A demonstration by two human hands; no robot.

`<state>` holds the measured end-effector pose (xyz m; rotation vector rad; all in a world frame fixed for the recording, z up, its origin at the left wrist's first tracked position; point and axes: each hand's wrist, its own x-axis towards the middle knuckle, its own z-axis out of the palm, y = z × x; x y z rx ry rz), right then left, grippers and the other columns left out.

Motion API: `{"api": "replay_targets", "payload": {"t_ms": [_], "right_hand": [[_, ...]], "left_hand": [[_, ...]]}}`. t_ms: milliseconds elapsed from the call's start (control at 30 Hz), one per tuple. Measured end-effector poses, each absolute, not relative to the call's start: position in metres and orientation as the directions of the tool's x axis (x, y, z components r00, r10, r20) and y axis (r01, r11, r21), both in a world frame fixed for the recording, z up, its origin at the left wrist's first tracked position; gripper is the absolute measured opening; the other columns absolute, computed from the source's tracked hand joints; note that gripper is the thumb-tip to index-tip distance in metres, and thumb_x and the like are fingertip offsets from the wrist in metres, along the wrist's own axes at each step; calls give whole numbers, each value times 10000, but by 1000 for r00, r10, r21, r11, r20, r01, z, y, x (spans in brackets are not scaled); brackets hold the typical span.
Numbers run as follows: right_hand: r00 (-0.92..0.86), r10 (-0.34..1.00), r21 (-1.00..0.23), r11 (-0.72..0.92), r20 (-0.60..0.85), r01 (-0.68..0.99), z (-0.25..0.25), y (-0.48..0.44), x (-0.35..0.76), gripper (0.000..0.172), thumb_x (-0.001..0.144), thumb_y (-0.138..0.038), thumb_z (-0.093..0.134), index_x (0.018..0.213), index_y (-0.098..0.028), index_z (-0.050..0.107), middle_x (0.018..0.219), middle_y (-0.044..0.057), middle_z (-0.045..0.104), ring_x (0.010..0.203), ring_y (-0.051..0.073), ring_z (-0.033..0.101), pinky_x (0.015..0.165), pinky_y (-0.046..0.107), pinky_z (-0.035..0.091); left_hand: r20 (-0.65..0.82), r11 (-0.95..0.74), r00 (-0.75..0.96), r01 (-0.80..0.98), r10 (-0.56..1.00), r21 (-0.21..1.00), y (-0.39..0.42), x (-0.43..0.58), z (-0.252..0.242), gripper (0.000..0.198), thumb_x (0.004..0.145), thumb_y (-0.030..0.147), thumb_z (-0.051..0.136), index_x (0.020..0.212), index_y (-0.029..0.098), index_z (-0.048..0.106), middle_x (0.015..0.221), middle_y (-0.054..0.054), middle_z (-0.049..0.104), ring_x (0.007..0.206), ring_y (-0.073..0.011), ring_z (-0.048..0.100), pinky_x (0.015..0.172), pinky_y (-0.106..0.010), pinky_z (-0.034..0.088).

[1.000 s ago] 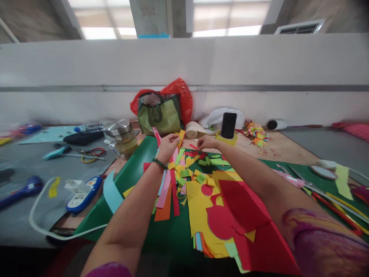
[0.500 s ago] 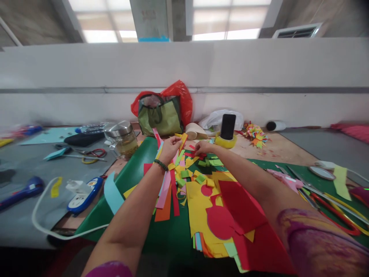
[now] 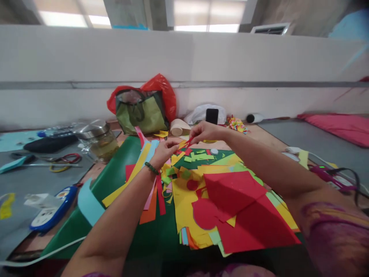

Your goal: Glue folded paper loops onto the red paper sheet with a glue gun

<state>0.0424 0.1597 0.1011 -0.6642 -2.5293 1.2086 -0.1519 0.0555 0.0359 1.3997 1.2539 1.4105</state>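
Note:
My left hand (image 3: 165,154), a green beaded bracelet (image 3: 151,168) on its wrist, is closed on a folded yellow-orange paper strip (image 3: 182,144). Right beside it, my right hand (image 3: 204,132) pinches a small red paper strip (image 3: 189,142), which meets or crosses the yellow-orange one; the fingers partly hide the contact. Below both hands lie small green paper pieces (image 3: 201,157) and yellow scraps. Nearer to me are a yellow sheet (image 3: 180,207), a red paper circle (image 3: 205,214) and large red sheets (image 3: 253,227). Long strips, including a yellow one (image 3: 127,189), lie under my left forearm.
A green mat (image 3: 155,242) covers the work area. A lidded glass jar (image 3: 105,146) and a blue-and-white power strip (image 3: 53,211) stand left. Behind are a green bag (image 3: 144,115), a phone (image 3: 211,115) and a cluster of colourful folded paper (image 3: 236,125).
My right hand has lifted from the scrap pile with a red strip and come up to the yellow-orange strip in my left hand. The view has turned to the right.

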Motion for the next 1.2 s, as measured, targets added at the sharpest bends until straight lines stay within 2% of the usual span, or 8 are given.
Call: {"api": "replay_targets", "payload": {"t_ms": [133, 233, 400, 567, 667, 900, 1067, 1200], "right_hand": [[-854, 506, -696, 656, 118, 292, 102, 141, 43, 205, 593, -293, 773, 723, -147, 710, 623, -36, 635, 624, 98, 552, 593, 210, 410], [-849, 521, -754, 593, 91, 283, 96, 137, 46, 173, 609, -260, 757, 708, -147, 671, 604, -45, 619, 598, 90, 548, 575, 203, 415], [-817, 574, -869, 429, 52, 247, 89, 143, 58, 304, 566, -234, 793, 819, -151, 646, 608, -57, 615, 579, 85, 556, 557, 196, 432], [-717, 691, -866, 298, -93, 400, 85, 163, 90, 397, 550, -294, 844, 893, -151, 705, 674, -22, 658, 615, 88, 577, 591, 202, 469], [-580, 774, -795, 175, -252, 580, 73, 170, 110, 366, 542, -328, 864, 829, -160, 709, 686, -6, 664, 626, 95, 585, 600, 208, 487], [-466, 790, -584, 174, -398, 793, 27, 180, 140, 330, 502, -378, 863, 706, -171, 708, 543, -16, 605, 527, 114, 556, 524, 232, 473], [-397, 843, -452, 214, -362, 866, 21, 189, 153, 266, 550, -364, 825, 715, -184, 719, 640, 21, 668, 641, 173, 619, 545, 252, 474], [-358, 924, -362, 290, -136, 886, 35, 185, 151, 140, 686, -311, 724, 762, -194, 714, 810, 53, 728, 781, 211, 656, 659, 284, 487]], "left_hand": [[239, -240, 30, 59, 971, 969, 48, -133, 39, 219, 642, 355, 761, 741, 161, 745, 728, -29, 685, 630, -139, 581, 593, -251, 479], [248, -248, 33, 8, 968, 969, 44, -122, 38, 252, 641, 390, 769, 760, 169, 745, 709, -20, 674, 625, -133, 569, 599, -247, 468], [270, -271, 31, 51, 962, 961, 41, -117, 40, 245, 680, 393, 747, 792, 175, 755, 791, -43, 707, 728, -169, 619, 680, -266, 497], [331, -308, -96, 197, 939, 931, 51, -140, 37, 232, 665, 380, 735, 767, 172, 751, 768, -48, 725, 733, -183, 627, 691, -268, 496], [297, -224, -112, 429, 948, 875, 60, -166, 32, 145, 611, 321, 742, 653, 182, 736, 614, -27, 687, 576, -156, 571, 559, -239, 429], [-62, -141, 264, 683, 962, 717, 57, -201, 31, 259, 444, 310, 829, 679, 228, 756, 605, -18, 691, 521, -159, 582, 478, -217, 374], [-69, -164, 275, 739, 959, 654, 58, -190, 20, 235, 338, 196, 827, 464, 240, 634, 473, 44, 580, 417, -124, 474, 423, -232, 297], [-23, -127, 202, 698, 979, 705, 62, -195, 19, 216, 411, 112, 749, 390, 227, 567, 382, 52, 500, 365, -113, 404, 421, -252, 275]]}}
